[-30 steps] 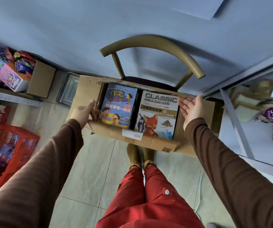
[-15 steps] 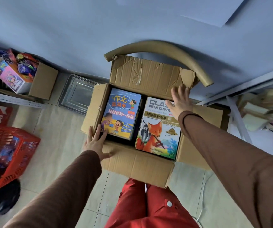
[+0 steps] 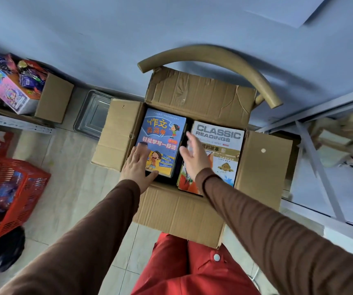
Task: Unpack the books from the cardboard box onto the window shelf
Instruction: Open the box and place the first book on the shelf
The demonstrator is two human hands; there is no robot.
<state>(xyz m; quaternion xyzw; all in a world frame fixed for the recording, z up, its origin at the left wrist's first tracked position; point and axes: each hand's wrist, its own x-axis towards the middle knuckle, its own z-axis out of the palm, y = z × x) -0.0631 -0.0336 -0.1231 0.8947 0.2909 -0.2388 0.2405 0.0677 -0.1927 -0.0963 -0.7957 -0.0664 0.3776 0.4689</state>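
The cardboard box (image 3: 194, 96) stands on a chair with all its flaps folded out. Inside lie two stacks of books side by side: a blue book with Chinese lettering (image 3: 165, 133) tops the left one, a "Classic Readings" book (image 3: 222, 145) with a fox tops the right one. My left hand (image 3: 137, 167) lies flat on the blue book's near left corner, fingers straight. My right hand (image 3: 192, 156) hovers with spread fingers over the gap between the stacks, at the left edge of the "Classic Readings" book, blurred by motion. Neither hand holds anything.
The chair's curved wooden backrest (image 3: 224, 60) arcs behind the box, against a blue wall. A red plastic basket (image 3: 7, 192) stands on the tiled floor at left, near a carton of snacks (image 3: 22, 88) and a metal tray (image 3: 94, 116). A white metal shelf (image 3: 320, 171) stands at right.
My right hand has left the back flap and come down to the gap between the stacks. My left hand has slid from the front flap onto the blue book.
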